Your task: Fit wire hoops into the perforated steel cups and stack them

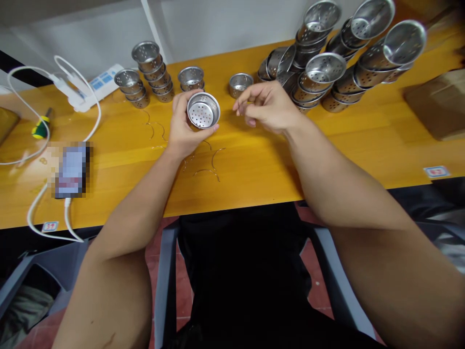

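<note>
My left hand [181, 128] holds a small perforated steel strainer cup [203, 110] above the yellow wooden table [254, 160], its open side tilted towards me. To the right of the cup, my right hand [267, 105] hovers with its fingers loosely curled; whether a wire is pinched in them I cannot tell. Several thin curved wire handles [212, 165] lie on the table just below my hands.
Short stacks of the same cups [152, 70] stand at the back left, a single cup [240, 85] at the back middle, and a big heap of stacked cups [337, 58] at the back right. A power strip [90, 87], white cable, screwdriver [40, 127] and phone [70, 169] lie left; a cardboard box [439, 104] sits right.
</note>
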Available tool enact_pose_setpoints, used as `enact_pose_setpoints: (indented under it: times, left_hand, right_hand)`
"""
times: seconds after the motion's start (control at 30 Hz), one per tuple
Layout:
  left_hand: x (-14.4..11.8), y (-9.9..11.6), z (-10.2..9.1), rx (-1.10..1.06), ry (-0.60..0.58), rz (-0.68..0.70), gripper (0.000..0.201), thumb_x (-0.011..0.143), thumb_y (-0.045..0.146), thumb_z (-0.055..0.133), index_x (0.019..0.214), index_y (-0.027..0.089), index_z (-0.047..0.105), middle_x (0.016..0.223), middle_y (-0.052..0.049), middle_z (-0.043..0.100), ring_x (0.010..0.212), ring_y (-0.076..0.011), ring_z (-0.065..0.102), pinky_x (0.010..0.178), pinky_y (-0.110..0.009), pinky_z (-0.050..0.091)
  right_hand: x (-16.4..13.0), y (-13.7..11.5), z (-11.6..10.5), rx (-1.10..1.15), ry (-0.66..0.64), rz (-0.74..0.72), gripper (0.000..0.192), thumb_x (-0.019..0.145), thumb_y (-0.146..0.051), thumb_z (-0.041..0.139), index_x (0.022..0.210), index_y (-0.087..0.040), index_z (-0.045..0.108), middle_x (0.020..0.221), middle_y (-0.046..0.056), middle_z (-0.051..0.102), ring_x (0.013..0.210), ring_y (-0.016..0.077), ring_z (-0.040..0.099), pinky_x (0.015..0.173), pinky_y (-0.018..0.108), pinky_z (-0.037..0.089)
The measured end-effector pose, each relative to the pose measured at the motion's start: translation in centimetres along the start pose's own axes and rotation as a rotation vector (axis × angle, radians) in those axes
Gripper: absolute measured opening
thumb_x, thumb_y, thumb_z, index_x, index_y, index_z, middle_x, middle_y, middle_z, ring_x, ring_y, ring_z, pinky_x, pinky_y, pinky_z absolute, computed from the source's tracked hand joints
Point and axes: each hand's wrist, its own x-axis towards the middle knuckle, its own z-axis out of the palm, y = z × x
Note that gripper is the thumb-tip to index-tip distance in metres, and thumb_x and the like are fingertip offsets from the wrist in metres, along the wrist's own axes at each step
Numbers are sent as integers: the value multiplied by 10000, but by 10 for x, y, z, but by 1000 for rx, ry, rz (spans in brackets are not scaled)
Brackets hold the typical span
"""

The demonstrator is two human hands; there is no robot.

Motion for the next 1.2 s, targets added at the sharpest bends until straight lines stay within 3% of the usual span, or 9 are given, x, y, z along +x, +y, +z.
enact_pose_setpoints:
  times: [0.1,0.2,0.37,0.6,0.8,0.9,1.0,1.1,1.2]
  left_hand:
    - [1,-9,6,-116,80,54,1296,701,1097,921,1707,437,439,1667,-106,648,1574,-392,732,1399,-628,620]
    - [-1,-11,8,-208,37,38,1191,756,1098,882,1655,445,454,1626,-104,697,1467,-358,801,1277,-608,710]
    - [-6,1,5,-249,-50,-51,1161,806,1070,884,1671,395,505,1680,-138,712,1556,-403,776,1320,-628,704]
    - [-6,-7,13,-148,-59,-66,1187,806,1054,930,1698,405,492,1598,-103,749,1527,-398,807,1324,-621,683]
    - [-6,-9,10,-214,-31,-65,1249,730,1079,954,1660,411,456,1592,-105,737,1444,-372,831,1260,-617,709]
    - [-3,-9,9,-276,-51,-13,1224,681,1093,952,1613,432,512,1601,-89,743,1456,-376,821,1256,-635,714]
    - [-2,-10,10,-267,-26,-52,1185,723,1097,884,1633,419,547,1548,-102,762,1490,-402,807,1272,-650,708]
    - [-5,-7,11,-269,-51,-115,1041,842,963,863,1657,390,561,1526,-111,769,1506,-416,798,1256,-653,713]
    - [-8,-3,10,-371,-93,-93,937,868,847,879,1642,409,581,1561,-94,772,1446,-387,816,1193,-610,743]
  right_hand:
    - [6,9,1,92,62,-8,483,758,-718,956,941,-344,711,1015,33,836,684,182,525,707,444,462]
    - [9,15,4,100,88,-22,556,748,-781,967,1010,-346,739,983,26,829,689,192,514,710,450,447]
    - [9,18,8,106,125,-2,692,732,-800,938,1218,-344,751,954,11,824,761,226,564,731,443,450]
    - [8,9,16,24,171,40,673,692,-958,908,983,-388,700,941,64,843,838,292,614,812,523,514]
    - [10,13,17,150,208,-69,677,728,-789,958,1180,-332,746,1048,49,828,735,239,656,772,514,578]
    - [11,19,15,98,202,-40,710,776,-914,925,1190,-356,779,1115,73,880,820,294,739,791,536,629]
    - [11,21,15,78,240,-59,664,826,-959,881,1135,-379,784,1042,58,879,744,298,722,730,546,641]
    - [7,19,18,-19,252,-73,684,927,-998,798,1226,-384,805,979,54,863,748,303,716,704,531,638]
    - [4,18,24,-84,247,-66,714,1023,-996,744,1334,-356,805,893,49,817,767,283,699,704,480,634]
